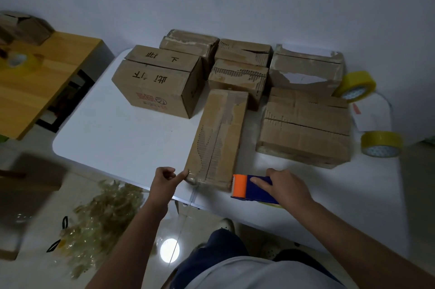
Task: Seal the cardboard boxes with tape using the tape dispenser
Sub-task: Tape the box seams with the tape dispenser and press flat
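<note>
On the white table (113, 138), near its front edge: a long narrow cardboard box (217, 138) with clear tape wrapped over its near end, and six more boxes behind and beside it, the biggest (157, 81) at the back left. Left hand (164, 181) with fingers curled in and thumb pressed flat on the taped near-left corner of the long box. Right hand (286, 186) gripping the blue and orange tape dispenser (250, 187), orange end just beside the near-right corner of this box; two yellow tape rolls (356, 86) (381, 144) at the right side of the table.
</note>
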